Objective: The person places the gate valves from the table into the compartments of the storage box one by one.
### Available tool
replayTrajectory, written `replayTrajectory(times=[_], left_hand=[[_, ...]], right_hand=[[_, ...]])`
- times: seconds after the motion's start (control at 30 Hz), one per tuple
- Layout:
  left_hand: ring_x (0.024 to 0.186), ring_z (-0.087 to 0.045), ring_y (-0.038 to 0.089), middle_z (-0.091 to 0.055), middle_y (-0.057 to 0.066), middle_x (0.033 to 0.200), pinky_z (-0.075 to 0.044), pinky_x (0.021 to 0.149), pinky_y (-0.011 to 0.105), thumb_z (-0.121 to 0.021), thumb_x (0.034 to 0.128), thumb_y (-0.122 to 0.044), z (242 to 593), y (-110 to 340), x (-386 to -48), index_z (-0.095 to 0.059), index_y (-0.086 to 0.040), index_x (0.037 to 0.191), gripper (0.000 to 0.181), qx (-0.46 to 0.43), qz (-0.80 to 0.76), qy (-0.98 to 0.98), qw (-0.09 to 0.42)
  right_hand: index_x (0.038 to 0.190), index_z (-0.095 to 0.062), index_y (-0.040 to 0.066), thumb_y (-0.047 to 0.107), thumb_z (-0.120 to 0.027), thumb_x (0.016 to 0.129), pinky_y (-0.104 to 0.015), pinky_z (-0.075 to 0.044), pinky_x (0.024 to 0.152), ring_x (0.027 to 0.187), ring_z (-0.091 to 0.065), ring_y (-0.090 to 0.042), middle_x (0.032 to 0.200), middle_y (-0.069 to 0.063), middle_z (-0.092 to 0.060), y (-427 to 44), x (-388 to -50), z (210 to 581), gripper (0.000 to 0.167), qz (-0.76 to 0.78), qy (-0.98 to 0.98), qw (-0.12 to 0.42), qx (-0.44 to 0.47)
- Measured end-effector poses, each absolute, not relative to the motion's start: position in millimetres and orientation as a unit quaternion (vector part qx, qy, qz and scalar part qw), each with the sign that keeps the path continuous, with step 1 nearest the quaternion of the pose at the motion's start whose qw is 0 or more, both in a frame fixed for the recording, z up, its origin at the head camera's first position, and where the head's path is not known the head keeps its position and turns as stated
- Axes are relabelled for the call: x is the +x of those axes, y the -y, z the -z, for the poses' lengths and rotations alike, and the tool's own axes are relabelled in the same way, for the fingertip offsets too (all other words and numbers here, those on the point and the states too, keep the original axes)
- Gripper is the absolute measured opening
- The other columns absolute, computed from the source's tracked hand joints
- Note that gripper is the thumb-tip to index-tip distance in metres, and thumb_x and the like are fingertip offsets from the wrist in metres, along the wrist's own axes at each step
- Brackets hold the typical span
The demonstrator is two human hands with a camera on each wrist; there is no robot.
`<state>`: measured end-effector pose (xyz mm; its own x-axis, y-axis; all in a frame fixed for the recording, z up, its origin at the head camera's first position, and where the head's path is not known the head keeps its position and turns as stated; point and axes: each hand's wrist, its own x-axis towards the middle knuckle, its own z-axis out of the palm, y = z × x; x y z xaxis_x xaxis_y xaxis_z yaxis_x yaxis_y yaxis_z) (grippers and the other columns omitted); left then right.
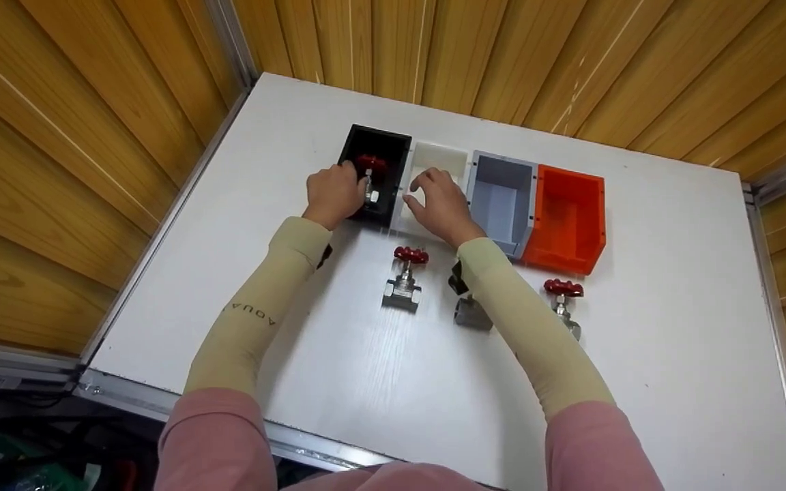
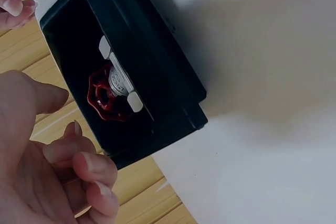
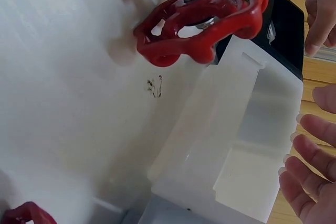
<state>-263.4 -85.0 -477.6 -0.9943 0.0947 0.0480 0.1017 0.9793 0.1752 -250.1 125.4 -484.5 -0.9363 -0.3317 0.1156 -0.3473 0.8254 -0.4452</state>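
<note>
My left hand [image 1: 335, 194] is at the left side of a black bin [image 1: 381, 131]. Inside that bin lies a metal valve with a red handwheel [image 2: 109, 90]. In the left wrist view the left hand [image 2: 58, 166] has loosely bent fingers beside the bin and holds nothing. Over the white bin [image 3: 205, 140] hovers my right hand [image 1: 442, 208], its fingers spread and slightly bent, with nothing between them. Just in front of the bins, a second red-wheeled valve [image 1: 404, 281] stands on the table.
Right of the white bin stand a grey-blue bin [image 1: 502, 204] and an orange bin [image 1: 570, 211]. A metal valve body [image 1: 473, 314] is partly covered by the right forearm, as is another red-wheeled valve [image 1: 563, 290]. Wood-panelled walls [image 1: 488, 54] enclose the white table [image 1: 338, 368].
</note>
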Motion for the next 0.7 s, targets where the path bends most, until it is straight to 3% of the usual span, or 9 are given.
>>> replayTrajectory(times=[0.7], left_hand=[[0.079,-0.068,0.036,-0.069,0.018,0.089,-0.055,0.067,0.049,-0.037,0.1,-0.049,481.3,57.2,-260.6,-0.063,-0.002,0.106,0.055,-0.067,0.093,0.993,0.011]], right_hand=[[0.114,-0.061,0.008,0.036,-0.059,0.095,-0.045,-0.046,0.091,0.109,-0.053,-0.028,0.119,-0.008,-0.056,-129.7,-225.6,479.0,0.034,-0.213,0.953,0.014,0.217]])
